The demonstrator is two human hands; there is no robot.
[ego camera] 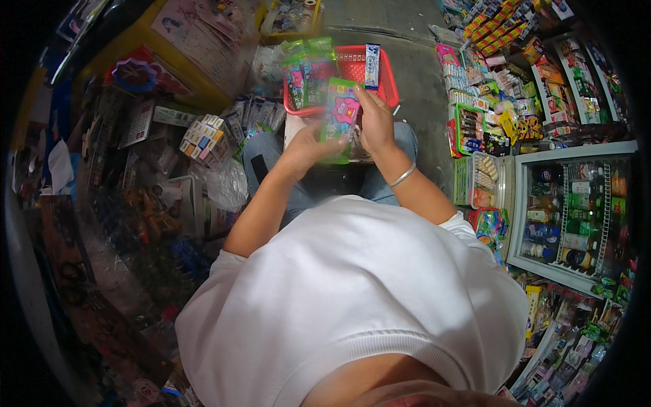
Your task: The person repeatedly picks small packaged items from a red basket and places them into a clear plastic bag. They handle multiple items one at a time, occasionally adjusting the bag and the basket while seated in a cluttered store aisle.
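A green and pink snack packet [339, 109] with a cartoon figure is held up before me, over the near edge of a red plastic basket [391, 91]. My right hand [376, 122] grips its upper right side, thumb on the front. At the lower left, my left hand [307, 145], blurred, has its thumb across the packet's lower part and its fingers along the edge. Similar green packets [307, 74] stand in the left half of the basket. A slim blue and white packet [372, 66] leans upright at the right of the basket.
On my left lie a stack of small boxes [206, 140], clear plastic wrapping [224, 183] and silvery packets [257, 114]. To the right are packed snack shelves [496, 102], a green basket [469, 129] and a glass-fronted drinks fridge [574, 213]. Grey floor [422, 66] lies beyond the basket.
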